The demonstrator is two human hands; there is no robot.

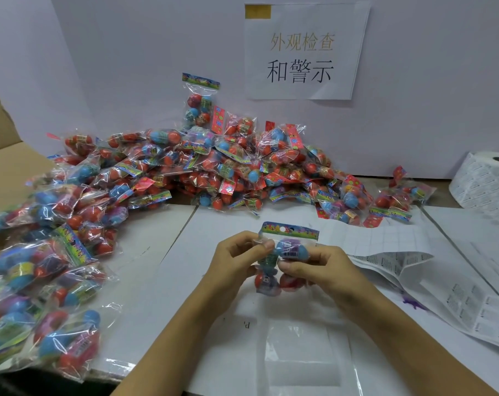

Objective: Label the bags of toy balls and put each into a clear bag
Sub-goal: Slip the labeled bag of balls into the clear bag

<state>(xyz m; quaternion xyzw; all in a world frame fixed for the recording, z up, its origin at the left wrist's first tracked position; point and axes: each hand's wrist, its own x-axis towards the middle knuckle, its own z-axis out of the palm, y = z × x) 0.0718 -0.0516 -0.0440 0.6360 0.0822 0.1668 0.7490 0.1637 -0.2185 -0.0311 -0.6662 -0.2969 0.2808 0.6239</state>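
Above the middle of the white paper-covered worktop [185, 252], both hands hold up one small clear plastic bag of red and blue toy balls with a colourful card header [282, 260]. The left hand [237, 258] pinches its upper left edge, fingers curled and thumb pressed to the plastic. The right hand [325, 268] grips the bag's right side, fingers curled round it and thumb across the front just below a small barcode label [290, 253] stuck on a blue ball. The bag hangs upright, header at the top.

On the worktop below the hands lies a flat, empty clear bag [302, 355]. Behind, against the white wall, a big heap of the same ball bags [228, 167] is piled up, spilling to the left into a spread of more bags [42, 281] near the edge. On the right a roll of white labels [485, 181] stands at the back, with a loose strip of label sheet [442, 295] trailing forward. A paper sign with Chinese characters [302, 52] is taped to the wall.
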